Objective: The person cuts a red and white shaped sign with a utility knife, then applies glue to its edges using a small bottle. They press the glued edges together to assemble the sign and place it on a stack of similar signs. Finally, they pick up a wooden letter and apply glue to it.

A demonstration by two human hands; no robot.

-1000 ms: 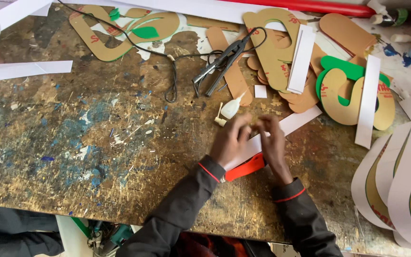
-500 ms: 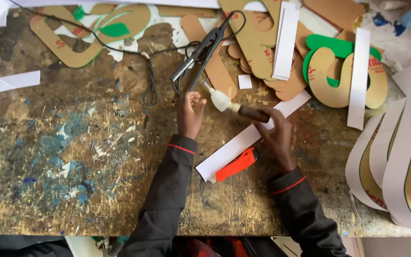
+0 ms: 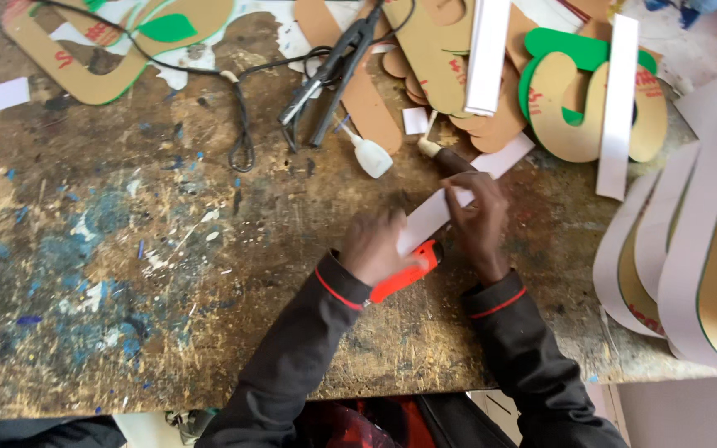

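Head view: both hands on white strip, orange cutter underneath

Head view, only one view. Left hand (image 3: 373,246) lies fingers-down on the near end of a flat white strip (image 3: 446,203); looks like pressing, can't tell if the fingers actually close on it. Right hand (image 3: 476,217) is curled over the strip's middle, fingers closed on it. Strip is thin, stiff-looking, runs diagonally up-right across the bench to the cutouts.

One orange plastic cutter (image 3: 404,278) sits under the strip, just beside the left wrist, partly hidden by the hand.

Workbench (image 3: 109,249): worn brown top, scuffed, flecked with blue and white paint.

Just beyond the hands: one small white squeeze bottle (image 3: 368,155) lying on its side, one brown-handled tool (image 3: 450,159) next to it. One black two-armed corded tool (image 3: 332,70), cable looped on the bench.

Back edge: heap of tan cardboard letter cutouts (image 3: 425,58), some green-faced, count unclear. Two more loose white strips (image 3: 618,108) lie over them. Curved white-edged shapes (image 3: 690,249) overhang the right side.
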